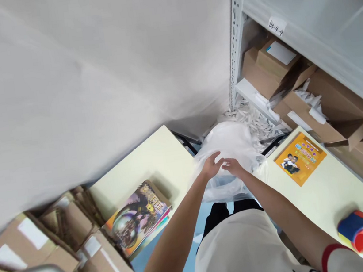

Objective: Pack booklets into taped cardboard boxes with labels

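Observation:
Both my hands reach forward into a clear plastic bag (232, 145) that stands between two pale tables. My left hand (211, 166) grips the bag's film, fingers curled over it. Touching it from the right, my right hand (234, 166) pinches the same film. What lies inside the bag is hidden by the crumpled plastic.
A stack of colourful books (137, 216) lies on the left table (151, 158). An orange booklet (300, 158) and a red-and-blue tape dispenser (358, 228) lie on the right table (323, 197). Cardboard boxes (296, 89) fill the metal shelving at right; more boxes (49, 247) at lower left. Shredded paper (249, 118) behind the bag.

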Available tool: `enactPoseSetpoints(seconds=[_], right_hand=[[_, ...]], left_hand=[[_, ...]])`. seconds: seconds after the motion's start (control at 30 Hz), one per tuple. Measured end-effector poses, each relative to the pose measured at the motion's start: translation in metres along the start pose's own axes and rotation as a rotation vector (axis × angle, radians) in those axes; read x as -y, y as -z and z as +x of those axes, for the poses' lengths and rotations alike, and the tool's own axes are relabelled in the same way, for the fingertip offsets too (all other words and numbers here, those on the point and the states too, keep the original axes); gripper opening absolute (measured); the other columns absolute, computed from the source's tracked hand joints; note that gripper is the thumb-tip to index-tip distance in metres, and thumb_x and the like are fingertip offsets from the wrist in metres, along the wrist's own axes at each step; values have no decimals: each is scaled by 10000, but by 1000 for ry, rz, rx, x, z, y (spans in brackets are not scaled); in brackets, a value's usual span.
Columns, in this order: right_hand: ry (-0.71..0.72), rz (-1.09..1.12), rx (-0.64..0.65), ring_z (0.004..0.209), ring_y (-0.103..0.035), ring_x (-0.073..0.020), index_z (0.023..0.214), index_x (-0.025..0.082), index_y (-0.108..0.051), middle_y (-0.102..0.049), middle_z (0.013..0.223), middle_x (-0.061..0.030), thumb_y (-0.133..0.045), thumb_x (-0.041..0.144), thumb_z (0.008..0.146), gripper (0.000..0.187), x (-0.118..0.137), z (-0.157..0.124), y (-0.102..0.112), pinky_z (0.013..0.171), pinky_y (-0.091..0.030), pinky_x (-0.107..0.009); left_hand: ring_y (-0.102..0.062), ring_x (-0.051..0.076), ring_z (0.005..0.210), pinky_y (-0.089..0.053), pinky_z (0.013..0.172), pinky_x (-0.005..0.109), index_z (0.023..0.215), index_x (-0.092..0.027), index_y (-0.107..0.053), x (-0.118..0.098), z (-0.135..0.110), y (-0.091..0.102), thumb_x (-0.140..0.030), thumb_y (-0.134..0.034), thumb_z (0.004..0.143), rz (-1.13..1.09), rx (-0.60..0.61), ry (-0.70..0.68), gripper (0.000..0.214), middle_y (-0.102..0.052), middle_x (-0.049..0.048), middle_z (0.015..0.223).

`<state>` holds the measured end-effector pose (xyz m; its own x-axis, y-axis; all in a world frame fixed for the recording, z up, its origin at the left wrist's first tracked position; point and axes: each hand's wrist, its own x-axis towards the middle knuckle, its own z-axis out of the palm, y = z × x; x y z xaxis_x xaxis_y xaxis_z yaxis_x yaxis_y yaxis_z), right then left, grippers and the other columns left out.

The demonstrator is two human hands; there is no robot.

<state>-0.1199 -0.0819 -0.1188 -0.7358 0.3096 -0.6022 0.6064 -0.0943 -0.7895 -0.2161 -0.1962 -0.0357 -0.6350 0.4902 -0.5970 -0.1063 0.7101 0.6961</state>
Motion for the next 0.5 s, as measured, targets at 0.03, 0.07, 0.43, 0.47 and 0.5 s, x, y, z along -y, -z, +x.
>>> enactPoseSetpoints(seconds=[0.03, 0.07, 0.43, 0.47, 0.5], right_hand=[[10, 20, -10, 862, -663, -244, 905, 207, -708, -720, 909, -52, -725, 289, 616, 300, 4, -11, 0, 729, -530, -365], [16, 41, -24, 804, -655, -226, 865, 199, -701, -712, 869, -47, -714, 284, 614, 265, 8, -24, 1, 702, -524, -352], [357, 275, -124, 562, -505, -115, 982, 243, -573, -565, 700, 56, -566, 229, 675, 307, 44, -167, 8, 540, -432, -231], [427, 240, -140, 614, -547, -129, 1017, 246, -585, -596, 741, 39, -551, 222, 690, 329, 49, -178, 7, 580, -461, -246], [507, 185, -171, 701, -590, -146, 1038, 246, -605, -629, 808, 15, -535, 210, 706, 341, 54, -189, 7, 645, -490, -268]], left_hand=[[-498, 269, 1317, -442, 1050, 372, 1300, -184, -575, 1, -4, 3, -354, -562, 859, 5, 2, -14, 473, -542, 95, 1423], [-505, 276, 1309, -448, 1044, 379, 1293, -190, -579, 3, -8, 6, -357, -573, 854, 5, 9, -28, 470, -548, 98, 1416], [-535, 330, 1260, -481, 988, 452, 1443, -227, -375, 21, -88, 2, -556, -794, 627, -424, 157, -89, 975, -386, 207, 1507], [-582, 319, 1198, -502, 952, 450, 1424, -220, -405, 19, -99, 1, -577, -783, 627, -460, 197, -144, 952, -463, 204, 1450], [-617, 309, 1138, -516, 922, 446, 1387, -207, -455, 15, -109, 2, -583, -781, 621, -479, 224, -228, 913, -546, 191, 1373]])
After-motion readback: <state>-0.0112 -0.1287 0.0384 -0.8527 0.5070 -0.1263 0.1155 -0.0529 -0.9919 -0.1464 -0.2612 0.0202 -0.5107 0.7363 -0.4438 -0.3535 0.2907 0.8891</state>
